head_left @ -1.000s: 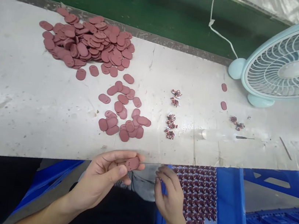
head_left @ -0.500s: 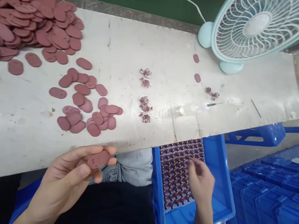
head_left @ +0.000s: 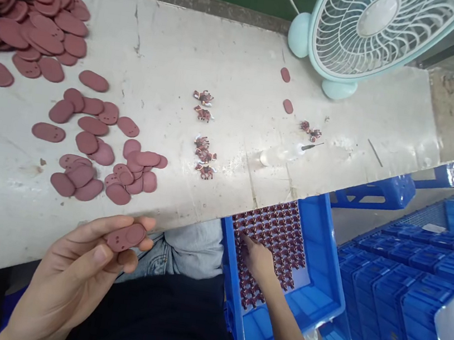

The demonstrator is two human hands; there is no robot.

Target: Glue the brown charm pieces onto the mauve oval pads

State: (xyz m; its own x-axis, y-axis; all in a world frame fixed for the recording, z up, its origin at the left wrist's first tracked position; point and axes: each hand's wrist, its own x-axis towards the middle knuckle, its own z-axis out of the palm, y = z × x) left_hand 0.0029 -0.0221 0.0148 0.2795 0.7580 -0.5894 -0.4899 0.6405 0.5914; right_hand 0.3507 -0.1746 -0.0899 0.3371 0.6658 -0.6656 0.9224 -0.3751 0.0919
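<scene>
My left hand (head_left: 78,267) is closed on an oval base plate (head_left: 126,236), a flat reddish-brown piece with small holes, pinched between thumb and fingers above my lap. My right hand (head_left: 257,260) reaches down into a blue crate (head_left: 329,297), its index finger stretched over the upper left of the rows of small brown horse figurines (head_left: 285,234). I see nothing held in it; its other fingers are partly hidden. On the table, loose oval plates (head_left: 93,126) lie in small groups left of several horse figurines (head_left: 205,171).
A large heap of oval plates (head_left: 33,13) fills the table's far left. A pale blue fan (head_left: 377,16) stands at the back right. A clear bottle with a thin dark tip (head_left: 273,157) lies near the table edge. Stacked blue crates (head_left: 409,285) stand at right.
My right hand has moved left across the figurines, from the crate's right side to its upper left. My left hand keeps the same plate. The view has shifted right.
</scene>
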